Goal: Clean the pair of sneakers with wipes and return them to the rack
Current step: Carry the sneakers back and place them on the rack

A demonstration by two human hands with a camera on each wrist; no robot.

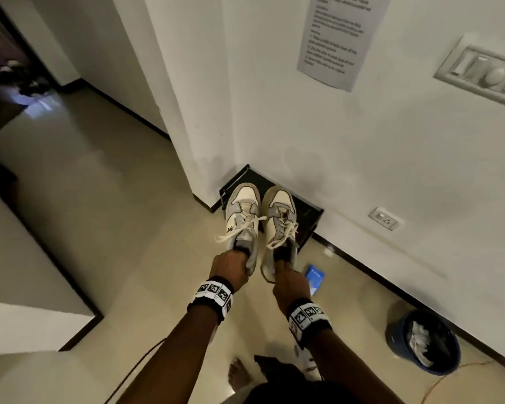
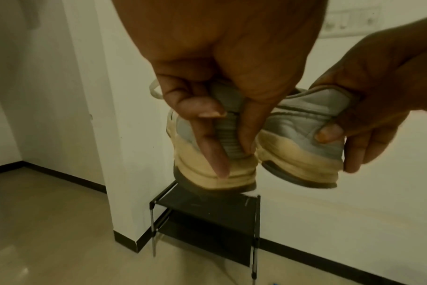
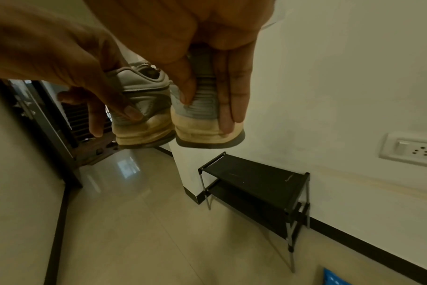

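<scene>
A person is holding a pair of grey-and-cream sneakers in the air above a black two-tier rack [image 1: 306, 212] in a wall corner, the left hand [image 1: 231, 269] pinching the heel of the left sneaker [image 1: 242, 217] and the right hand [image 1: 289, 282] pinching the heel of the right sneaker [image 1: 280, 225], while a blue wipes pack [image 1: 315, 277] is lying on the floor nearby.

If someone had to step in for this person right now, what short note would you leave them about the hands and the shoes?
Left hand: grips the left sneaker by its heel.
Right hand: grips the right sneaker by its heel.
Both sneakers hang in the air above the black rack, whose top shelf is bare.
Wipes pack lies on the floor; used wipes sit in the blue bin.
Left: set the pair on the rack.
</scene>
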